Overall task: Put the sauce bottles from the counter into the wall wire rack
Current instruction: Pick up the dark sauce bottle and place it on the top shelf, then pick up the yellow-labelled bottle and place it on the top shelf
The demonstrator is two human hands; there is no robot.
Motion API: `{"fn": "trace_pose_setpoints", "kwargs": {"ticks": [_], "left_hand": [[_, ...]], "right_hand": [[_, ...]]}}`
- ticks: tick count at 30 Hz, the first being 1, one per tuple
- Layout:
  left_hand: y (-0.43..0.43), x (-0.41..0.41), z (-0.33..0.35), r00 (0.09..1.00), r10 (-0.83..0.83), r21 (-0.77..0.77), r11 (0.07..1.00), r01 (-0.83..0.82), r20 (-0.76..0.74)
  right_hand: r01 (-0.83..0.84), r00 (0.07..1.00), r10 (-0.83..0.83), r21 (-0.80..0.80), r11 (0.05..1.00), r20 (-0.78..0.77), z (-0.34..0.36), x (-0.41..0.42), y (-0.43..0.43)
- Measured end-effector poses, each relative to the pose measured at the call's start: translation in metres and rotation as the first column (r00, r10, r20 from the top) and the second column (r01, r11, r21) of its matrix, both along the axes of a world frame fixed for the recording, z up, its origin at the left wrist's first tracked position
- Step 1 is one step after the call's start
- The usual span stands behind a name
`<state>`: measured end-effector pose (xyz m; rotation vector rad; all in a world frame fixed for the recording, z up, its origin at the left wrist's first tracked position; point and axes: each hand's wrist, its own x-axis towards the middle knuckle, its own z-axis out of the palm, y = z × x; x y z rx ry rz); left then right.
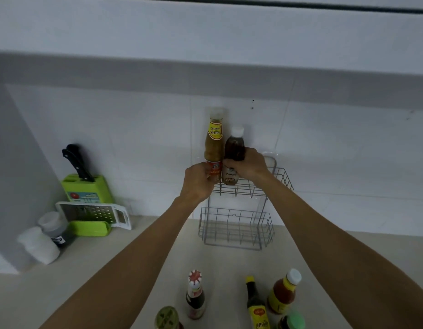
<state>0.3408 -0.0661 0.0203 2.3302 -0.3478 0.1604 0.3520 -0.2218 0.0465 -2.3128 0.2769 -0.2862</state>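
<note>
My left hand (pixel 198 181) grips the lower part of a tall yellow sauce bottle (pixel 214 143) with a white cap. Right beside it, my right hand (pixel 247 166) holds a shorter dark sauce bottle (pixel 234 148). Both bottles are upright, side by side, at the left end of the upper tier of the grey wall wire rack (pixel 279 179). Whether their bases rest in the tier I cannot tell. The rack's lower tier (pixel 236 227) holds nothing. Several more sauce bottles stand on the counter near me, among them a red-capped one (pixel 195 294), a yellow-labelled dark one (pixel 256 305) and an orange one (pixel 284 293).
At the left against the wall stand a green knife block (pixel 89 188) with a black-handled knife (pixel 76 162), a grater (pixel 94 213) on a green box, and two shakers (pixel 45 238). The beige counter (pixel 110 276) runs below the rack. A cabinet hangs overhead.
</note>
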Motion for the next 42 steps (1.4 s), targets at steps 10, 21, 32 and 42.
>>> {"fn": "trace_pose_setpoints", "kwargs": {"ticks": [10,21,32,42], "left_hand": [[-0.006,0.009,-0.011,0.999,0.040,0.005,0.999,-0.040,-0.005],[-0.005,-0.042,0.008,0.998,-0.057,-0.053,0.997,0.055,-0.031],[0.000,-0.146,-0.045,0.890,-0.218,0.022,0.969,0.247,-0.402],[0.001,-0.226,-0.166,0.759,-0.160,0.176,0.923,0.341,-0.631]], "right_hand": [[0.020,1.000,-0.020,0.015,1.000,-0.001,-0.016,0.009,-0.003],[0.053,0.994,-0.062,0.100,0.994,0.085,-0.003,-0.056,-0.006],[-0.152,0.888,0.052,-0.184,0.971,-0.456,-0.129,-0.183,-0.003],[-0.401,0.729,0.012,-0.413,0.818,-0.684,-0.221,-0.249,0.028]]}}
